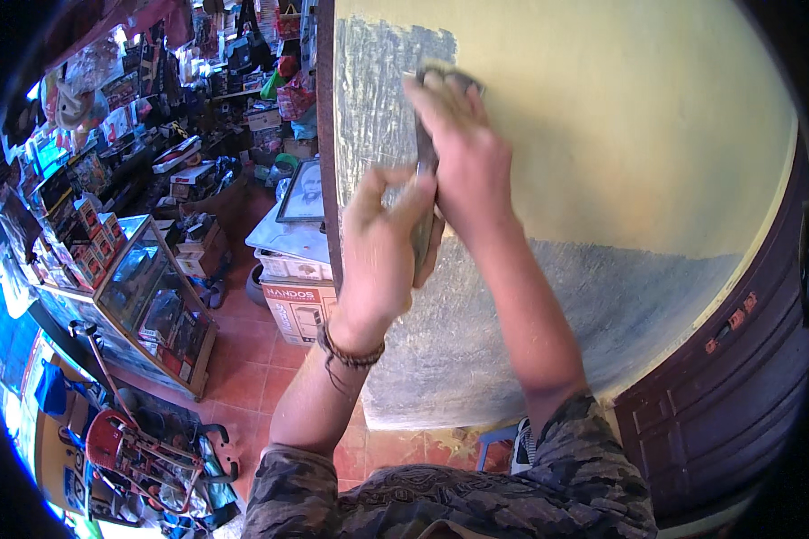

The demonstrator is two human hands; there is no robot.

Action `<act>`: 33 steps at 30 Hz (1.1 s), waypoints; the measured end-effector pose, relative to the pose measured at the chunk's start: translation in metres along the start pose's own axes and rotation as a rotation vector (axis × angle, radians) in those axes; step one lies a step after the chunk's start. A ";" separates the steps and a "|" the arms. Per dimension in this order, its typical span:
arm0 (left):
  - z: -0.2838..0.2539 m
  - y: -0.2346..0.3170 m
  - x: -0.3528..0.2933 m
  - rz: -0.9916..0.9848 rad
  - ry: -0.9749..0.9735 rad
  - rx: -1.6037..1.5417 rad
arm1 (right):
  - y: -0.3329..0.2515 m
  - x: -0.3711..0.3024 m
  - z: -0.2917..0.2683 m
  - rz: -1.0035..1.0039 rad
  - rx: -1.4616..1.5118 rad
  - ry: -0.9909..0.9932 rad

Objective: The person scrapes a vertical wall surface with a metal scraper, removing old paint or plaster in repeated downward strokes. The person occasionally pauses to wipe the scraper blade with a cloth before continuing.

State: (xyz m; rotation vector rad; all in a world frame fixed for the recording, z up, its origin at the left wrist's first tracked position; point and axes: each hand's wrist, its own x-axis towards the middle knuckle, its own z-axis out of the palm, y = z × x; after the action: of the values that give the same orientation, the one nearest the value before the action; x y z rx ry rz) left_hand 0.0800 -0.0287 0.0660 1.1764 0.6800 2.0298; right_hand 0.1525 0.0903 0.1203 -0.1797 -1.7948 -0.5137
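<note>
In front of a pale yellow wall (602,117), both my hands are raised close together. My left hand (377,242) is closed around a long, dark flat tool (425,151) that runs upward between the hands. My right hand (466,148) is higher up, its fingers curled over the dark upper end. Motion blur and my fingers hide the tool's exact kind, and I cannot tell if it is one piece or two. Rough grey coating (368,99) covers the wall's upper left, beside the hands. A wider grey band (476,359) spans its lower part.
A dark wooden door (719,404) stands at the right. Left of the wall's edge are a cardboard box (295,310) and a framed picture (304,193). Farther left are a glass display case (144,296), crowded shelves and a red child seat (112,440) on a metal frame. Red tiles (243,373) cover the floor.
</note>
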 end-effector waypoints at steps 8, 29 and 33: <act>-0.143 -0.172 -0.226 -0.884 0.265 -0.197 | -0.139 -0.343 0.020 0.315 0.276 -0.983; -0.117 -0.316 -0.325 -0.344 -1.152 1.247 | -0.203 -0.506 -0.110 2.540 1.020 -0.281; -0.102 -0.306 -0.252 -0.096 -1.244 1.679 | -0.169 -0.565 -0.184 2.489 0.362 -0.596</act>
State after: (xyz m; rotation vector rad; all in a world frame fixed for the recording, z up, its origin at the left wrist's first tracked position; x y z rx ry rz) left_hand 0.1705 -0.0411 -0.3334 2.6505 1.5948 -0.1143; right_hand 0.4125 -0.0591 -0.4191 -1.9638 -0.8400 1.6939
